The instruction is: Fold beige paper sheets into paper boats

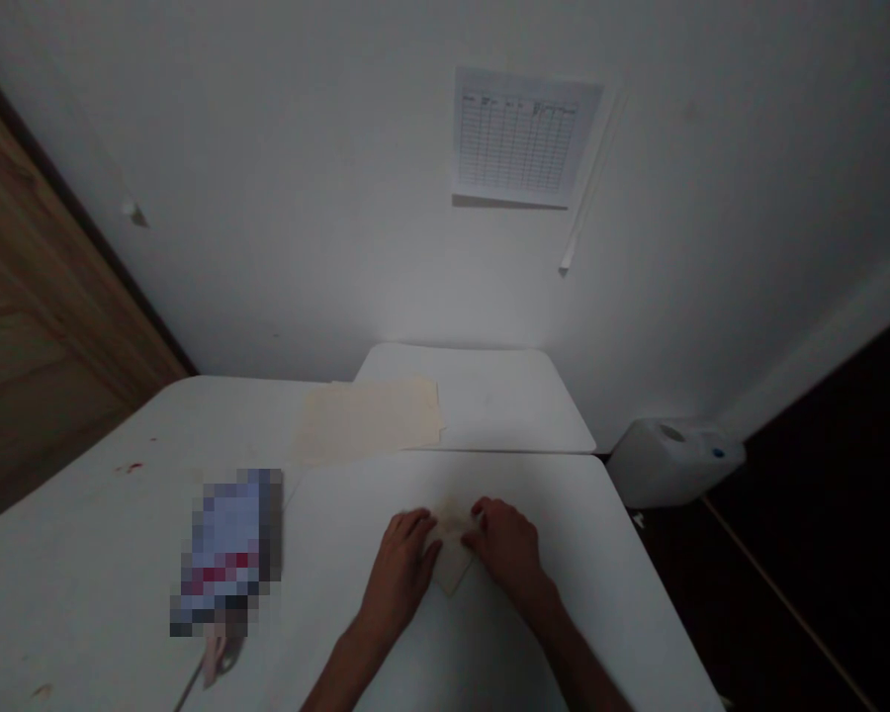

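Observation:
A small cream-coloured folded piece of paper (453,564) lies on the white table (608,554) in front of me. My left hand (402,574) rests on its left side with the fingers flat and close together. On its right side, my right hand (505,547) presses down with the fingers curled at the paper's top edge. Both hands hide much of the paper; only its lower corner and a strip between the hands show.
A stack of cream sheets (367,420) lies farther back on the table. A blurred-out object (226,549) sits at the left, with scissors-like handles (212,663) below it. A white container (674,460) stands on the dark floor at the right. A printed chart (519,138) hangs on the wall.

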A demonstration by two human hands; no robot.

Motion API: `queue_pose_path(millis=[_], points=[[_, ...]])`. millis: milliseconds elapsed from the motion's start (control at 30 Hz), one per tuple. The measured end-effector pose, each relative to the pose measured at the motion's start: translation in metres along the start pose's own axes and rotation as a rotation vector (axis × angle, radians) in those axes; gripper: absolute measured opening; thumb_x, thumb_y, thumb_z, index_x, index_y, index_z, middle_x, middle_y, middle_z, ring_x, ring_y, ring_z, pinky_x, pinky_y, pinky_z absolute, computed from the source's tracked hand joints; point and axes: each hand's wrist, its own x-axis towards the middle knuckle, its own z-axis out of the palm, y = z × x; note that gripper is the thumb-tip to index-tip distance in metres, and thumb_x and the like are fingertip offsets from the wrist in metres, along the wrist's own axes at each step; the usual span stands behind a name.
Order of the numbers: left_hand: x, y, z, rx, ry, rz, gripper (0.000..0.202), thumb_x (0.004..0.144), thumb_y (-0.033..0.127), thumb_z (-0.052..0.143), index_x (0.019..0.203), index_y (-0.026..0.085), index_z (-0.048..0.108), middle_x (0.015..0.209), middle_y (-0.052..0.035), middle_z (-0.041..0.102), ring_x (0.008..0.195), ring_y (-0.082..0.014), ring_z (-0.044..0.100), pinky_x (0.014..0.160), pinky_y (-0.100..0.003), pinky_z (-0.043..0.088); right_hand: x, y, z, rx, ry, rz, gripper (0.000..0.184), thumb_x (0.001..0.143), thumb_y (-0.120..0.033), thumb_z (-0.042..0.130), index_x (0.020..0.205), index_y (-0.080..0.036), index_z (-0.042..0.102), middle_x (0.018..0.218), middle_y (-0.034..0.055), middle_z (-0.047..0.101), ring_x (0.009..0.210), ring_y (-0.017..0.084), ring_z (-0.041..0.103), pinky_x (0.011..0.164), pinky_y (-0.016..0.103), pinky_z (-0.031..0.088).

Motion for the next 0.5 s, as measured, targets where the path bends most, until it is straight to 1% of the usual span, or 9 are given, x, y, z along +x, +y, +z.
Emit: queue_pose_path(millis=[100,200,267,400,500], points=[[0.0,-0.001,-0.009,-0.04,-0.064,0.013,0.029,0.09,0.023,0.052,0.119,0.02,0.056,0.116,-0.0104,0.061,0.109,-0.0259,0.057,0.093,-0.048,0.05,0.001,0.01,0.002,0.095,0.017,-0.033,0.021,0.072,-0.031,0.072,0.092,-0.026,0.065,0.082,-0.0003,0.07,0.077,0.018,0.065,0.064,0.026,0.039],[0.001,-0.004,-0.017,-0.074,-0.122,0.022,0.031,0.091,0.023,0.052,0.122,0.022,0.054,0.117,-0.0087,0.062,0.11,-0.0244,0.057,0.095,-0.046,0.049,0.0,0.019,0.005,0.16,0.081,-0.056,0.017,0.071,-0.031,0.072,0.084,-0.024,0.065,0.079,-0.0002,0.069,0.072,0.017,0.064,0.06,0.025,0.038],[0.0,-0.006,-0.021,-0.09,-0.135,0.015,0.032,0.09,0.023,0.053,0.122,0.023,0.053,0.117,-0.0079,0.062,0.11,-0.0239,0.057,0.095,-0.046,0.049,0.0,0.022,0.006,0.188,0.102,-0.066,0.014,0.07,-0.03,0.072,0.08,-0.023,0.065,0.079,0.0003,0.069,0.07,0.016,0.063,0.059,0.024,0.038],[0.0,-0.012,-0.022,-0.136,-0.127,-0.025,0.034,0.087,0.02,0.057,0.121,0.023,0.053,0.117,-0.0071,0.062,0.11,-0.0229,0.056,0.096,-0.045,0.047,-0.001,0.024,0.0,0.234,0.08,-0.09,0.008,0.072,-0.028,0.07,0.075,-0.022,0.066,0.076,0.0001,0.07,0.07,0.015,0.063,0.061,0.023,0.04],[0.002,-0.016,-0.022,-0.175,-0.127,-0.045,0.032,0.085,0.019,0.059,0.116,0.023,0.056,0.111,-0.0064,0.064,0.106,-0.0228,0.058,0.094,-0.044,0.048,-0.003,0.026,-0.005,0.256,0.052,-0.118,0.005,0.074,-0.027,0.069,0.075,-0.022,0.067,0.077,0.0,0.07,0.072,0.016,0.064,0.063,0.024,0.04]])
